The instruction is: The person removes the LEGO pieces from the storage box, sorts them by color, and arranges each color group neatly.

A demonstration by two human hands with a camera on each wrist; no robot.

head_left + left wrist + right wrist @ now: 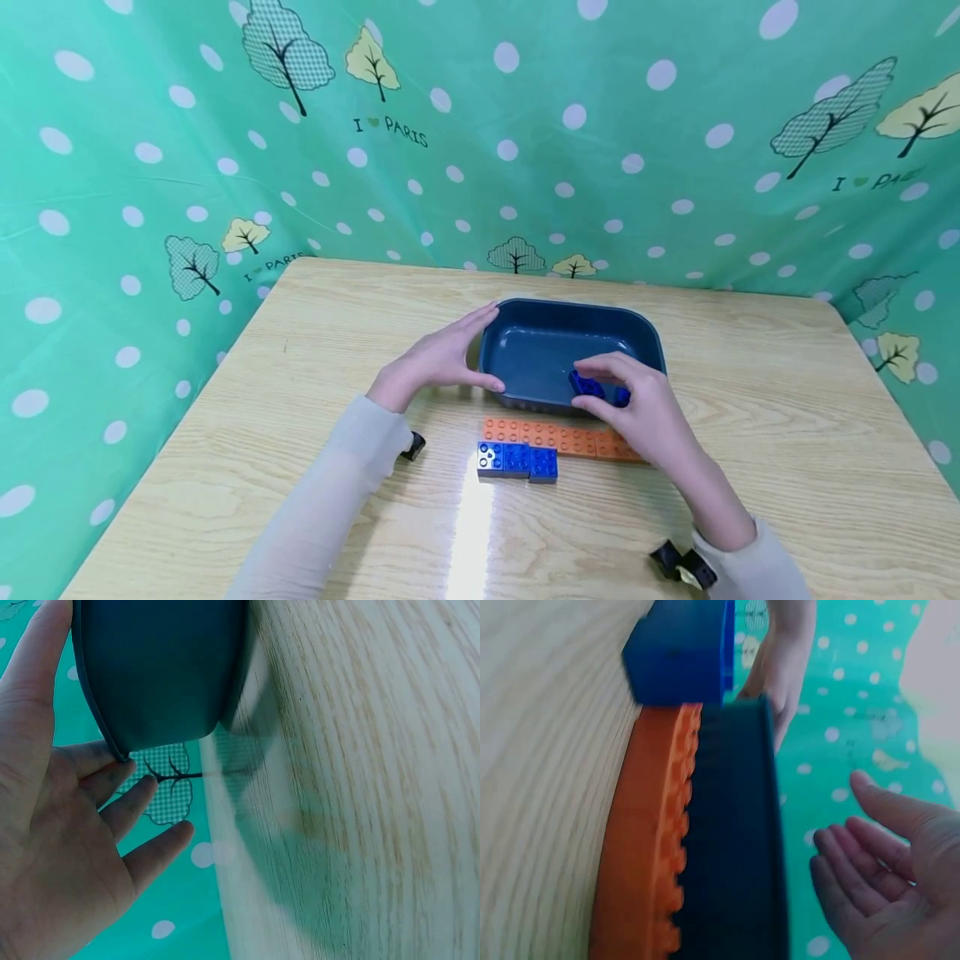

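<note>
A dark blue rectangular bin stands on the table. My left hand spans its left end, thumb at the near rim and fingertips at the far corner. In the left wrist view those fingers lie spread and nearly straight against the rim. Over the bin's near right part hovers my right hand, thumb and fingers apart. Below its fingertips, blue toy bricks lie in the bin, partly hidden by the hand. In the right wrist view the right hand has nothing between its fingers.
A row of orange toy bricks runs along the bin's near side, its right end behind my right wrist. Several blue bricks line up in front of it. A green patterned cloth hangs behind the wooden table.
</note>
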